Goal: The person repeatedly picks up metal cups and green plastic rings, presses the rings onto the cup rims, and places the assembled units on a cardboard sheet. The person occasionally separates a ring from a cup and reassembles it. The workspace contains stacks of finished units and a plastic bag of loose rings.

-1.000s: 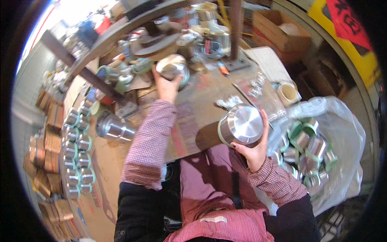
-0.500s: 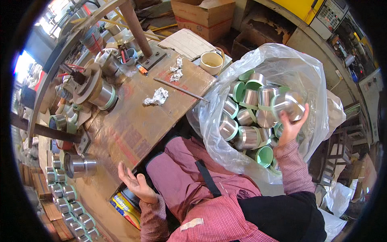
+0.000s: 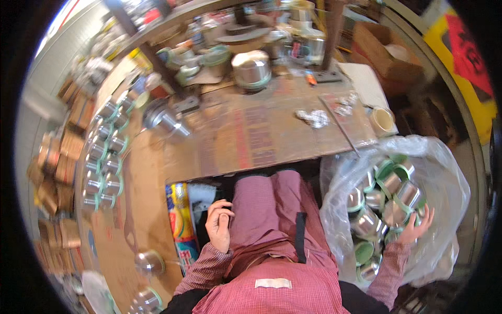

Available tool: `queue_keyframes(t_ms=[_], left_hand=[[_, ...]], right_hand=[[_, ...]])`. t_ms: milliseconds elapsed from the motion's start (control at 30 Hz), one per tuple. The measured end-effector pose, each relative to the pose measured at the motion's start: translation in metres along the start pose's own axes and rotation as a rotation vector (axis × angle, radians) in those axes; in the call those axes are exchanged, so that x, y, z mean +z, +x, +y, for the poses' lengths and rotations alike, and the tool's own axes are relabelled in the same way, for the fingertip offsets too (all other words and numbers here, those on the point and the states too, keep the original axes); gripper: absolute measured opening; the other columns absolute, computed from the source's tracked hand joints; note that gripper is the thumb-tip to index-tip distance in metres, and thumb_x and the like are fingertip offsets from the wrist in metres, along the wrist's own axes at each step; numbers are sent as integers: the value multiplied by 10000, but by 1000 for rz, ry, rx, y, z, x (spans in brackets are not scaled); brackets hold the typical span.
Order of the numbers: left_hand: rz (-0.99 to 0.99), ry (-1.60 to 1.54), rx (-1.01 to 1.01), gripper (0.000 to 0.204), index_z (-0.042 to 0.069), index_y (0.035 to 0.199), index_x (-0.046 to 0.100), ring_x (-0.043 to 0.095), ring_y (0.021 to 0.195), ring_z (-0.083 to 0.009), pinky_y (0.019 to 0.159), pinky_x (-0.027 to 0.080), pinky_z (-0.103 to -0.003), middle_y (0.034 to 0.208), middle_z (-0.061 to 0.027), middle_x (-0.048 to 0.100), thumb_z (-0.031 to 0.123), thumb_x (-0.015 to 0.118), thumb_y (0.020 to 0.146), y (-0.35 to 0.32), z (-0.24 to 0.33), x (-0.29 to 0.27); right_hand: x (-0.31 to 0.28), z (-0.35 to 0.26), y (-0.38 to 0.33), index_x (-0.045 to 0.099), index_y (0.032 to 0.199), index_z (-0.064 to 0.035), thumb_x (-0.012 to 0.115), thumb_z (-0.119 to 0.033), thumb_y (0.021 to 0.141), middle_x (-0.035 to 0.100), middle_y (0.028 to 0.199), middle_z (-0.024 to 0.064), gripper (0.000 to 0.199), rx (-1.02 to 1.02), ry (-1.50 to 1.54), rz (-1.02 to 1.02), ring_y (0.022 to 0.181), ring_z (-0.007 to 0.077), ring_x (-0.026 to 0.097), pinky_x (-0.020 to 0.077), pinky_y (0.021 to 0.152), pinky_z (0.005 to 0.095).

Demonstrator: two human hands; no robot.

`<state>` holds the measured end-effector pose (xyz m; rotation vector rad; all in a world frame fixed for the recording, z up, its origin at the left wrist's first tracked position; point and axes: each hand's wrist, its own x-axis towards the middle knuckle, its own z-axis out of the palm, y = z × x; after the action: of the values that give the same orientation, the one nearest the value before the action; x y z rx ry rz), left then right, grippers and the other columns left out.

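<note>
In the head view, several shiny metal cups with pale green rims [image 3: 393,213] lie jumbled in a large clear plastic bag [image 3: 444,170] at my right. My right hand [image 3: 415,227] is over the bag's near right side, its fingers spread beside the cups and nothing in its grasp. Above my lap, my left hand [image 3: 219,225] is empty, its fingers loosely bent and the thumb apart. Across the table, one metal cup with a green rim [image 3: 251,70] sits under the round plate of a press [image 3: 243,34].
Crumpled foil [image 3: 314,118] and a thin metal rod [image 3: 340,125] lie on the cardboard-covered table [image 3: 219,141]. A cream cup [image 3: 382,121] stands at its right corner. Rows of metal cups [image 3: 107,157] line the left side, with a blurred metal cylinder [image 3: 164,119] nearby. Brown boxes [image 3: 387,52] stand behind.
The view has swung left. My right hand held a metal cup above the bag before; now it is empty and lower among the cups. My left hand's fingers have curled more.
</note>
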<state>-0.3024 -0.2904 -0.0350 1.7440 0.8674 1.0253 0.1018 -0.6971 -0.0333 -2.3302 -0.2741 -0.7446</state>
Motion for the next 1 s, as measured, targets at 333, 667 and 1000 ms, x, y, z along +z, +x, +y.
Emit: queue_keyframes(t_ms=[333,667,1000], left_hand=[[392,273,-15,510,33,754,625,613,1087,-312,1016,434,-447,975,-143,702,363,451,1102,-56,4,-134],[557,1073,-617,860,138,1472,499,423,1366,-431,1154,373,-509,1527,-216,391,331,862,718,-122,14,-278],[400,363,-159,923,31,1525,424,475,1362,-231,1183,351,-367,1455,-87,458,145,885,733,-37,23,-229]], right_hand=[[65,-183,-24,656,1244,-19,614,-46,979,515,1506,160,270,-443,408,-288,1385,343,465,370,1145,466],[113,-245,-39,660,1187,-11,591,20,961,531,1444,150,239,-500,628,-586,1365,318,489,389,1132,433],[122,-293,-54,705,1060,-17,633,57,882,619,1279,152,206,-573,753,-720,1201,303,578,457,1034,387]])
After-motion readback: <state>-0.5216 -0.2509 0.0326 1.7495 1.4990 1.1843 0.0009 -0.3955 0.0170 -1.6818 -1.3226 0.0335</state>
